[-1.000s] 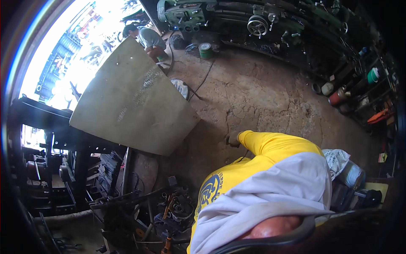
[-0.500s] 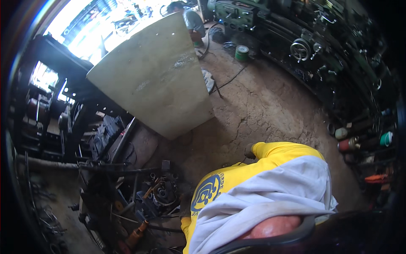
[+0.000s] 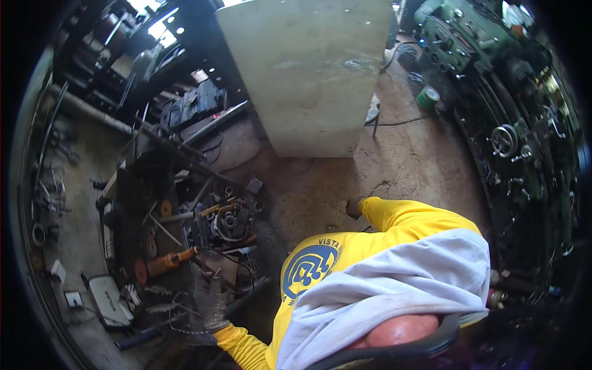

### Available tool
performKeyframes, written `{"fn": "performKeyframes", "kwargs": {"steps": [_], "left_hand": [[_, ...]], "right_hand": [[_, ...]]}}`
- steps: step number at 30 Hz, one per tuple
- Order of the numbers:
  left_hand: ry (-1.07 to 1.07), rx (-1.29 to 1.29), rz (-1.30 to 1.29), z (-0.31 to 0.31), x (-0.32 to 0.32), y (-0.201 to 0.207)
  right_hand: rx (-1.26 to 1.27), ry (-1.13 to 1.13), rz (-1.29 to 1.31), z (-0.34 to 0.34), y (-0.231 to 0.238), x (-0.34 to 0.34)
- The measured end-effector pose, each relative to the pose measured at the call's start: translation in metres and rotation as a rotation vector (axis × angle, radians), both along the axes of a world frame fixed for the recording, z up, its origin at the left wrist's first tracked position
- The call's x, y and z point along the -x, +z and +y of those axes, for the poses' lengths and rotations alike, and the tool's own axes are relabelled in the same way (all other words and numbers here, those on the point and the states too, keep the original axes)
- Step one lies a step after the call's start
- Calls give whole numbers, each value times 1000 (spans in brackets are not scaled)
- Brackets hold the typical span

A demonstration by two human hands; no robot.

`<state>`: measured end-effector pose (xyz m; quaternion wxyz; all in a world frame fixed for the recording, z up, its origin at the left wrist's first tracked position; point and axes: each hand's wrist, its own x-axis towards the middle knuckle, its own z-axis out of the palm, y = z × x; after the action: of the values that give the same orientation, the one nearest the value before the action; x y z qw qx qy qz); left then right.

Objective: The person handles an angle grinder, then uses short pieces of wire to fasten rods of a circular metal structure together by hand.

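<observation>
Left hand (image 3: 208, 302) blurs into its surroundings: opening and any hold cannot be told. Right hand (image 3: 353, 207) hangs dark, likewise unreadable. Pale panel (image 3: 308, 86) stands well beyond both. Change: left sleeve (image 3: 242, 346), barely showing half a second ago, now extends, bringing that hand near the orange power tool (image 3: 165, 264). Tool lies beyond and left of it, long axis slanting; slender end points away-right, red disc (image 3: 141, 271) at left.

1 orng pwr tool (image 3: 168, 263) | 1 lg panel (image 3: 308, 86) | 1 grn can (image 3: 427, 98) | 1 lg handwhl (image 3: 504, 141)
</observation>
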<state>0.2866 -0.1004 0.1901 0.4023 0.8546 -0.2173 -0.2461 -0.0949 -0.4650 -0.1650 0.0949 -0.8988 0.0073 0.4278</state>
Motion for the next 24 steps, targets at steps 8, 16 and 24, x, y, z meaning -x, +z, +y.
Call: {"fn": "performKeyframes", "kwargs": {"steps": [8,16,24], "left_hand": [[361,-86,-8,20,-1,98],[217,-48,-154,101,-91,92],[243,-219,-93,158,-148,88]], "right_hand": [[-110,-385,113,-7,-18,-17],[-13,-173,60,-21,-61,-1],[0,-49,-277,3,-76,-13]]}}
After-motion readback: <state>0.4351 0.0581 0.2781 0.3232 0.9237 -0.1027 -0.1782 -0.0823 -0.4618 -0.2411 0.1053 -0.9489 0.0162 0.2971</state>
